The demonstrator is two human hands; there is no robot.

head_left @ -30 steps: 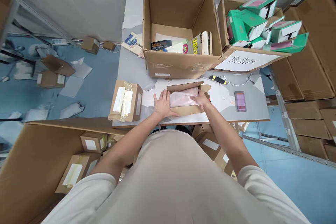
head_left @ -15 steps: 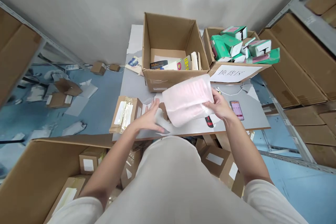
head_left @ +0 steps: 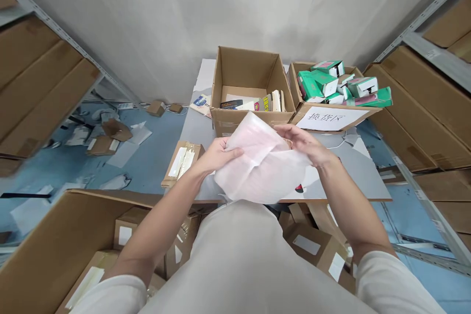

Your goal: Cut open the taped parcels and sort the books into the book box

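Note:
A white foam pouch (head_left: 261, 171), with something pinkish showing through it, is spread in front of my chest above the table's front edge. My left hand (head_left: 221, 154) is closed on its left side, thumb on top. At the right end of the pouch, my right hand (head_left: 307, 144) has its fingers stretched out and apart along the loosened edge; its thumb is hidden by the foam. A small brown edge shows beside those fingers, too little to name. Partly covered by the pouch is a red and black tool (head_left: 299, 188) on the table.
Behind the pouch stands an open carton (head_left: 253, 117) with books inside. To its right, a labelled carton (head_left: 300, 117) holds several green boxes (head_left: 324, 81). A taped parcel (head_left: 183, 162) lies at the table's left. Below left is a large carton (head_left: 73, 225) of parcels; loaded shelves flank both sides.
My left hand has come from apart onto the pouch's left side. The pouch has turned and its covering has spread wider at the right. My right hand's fingers have straightened. The view has shifted.

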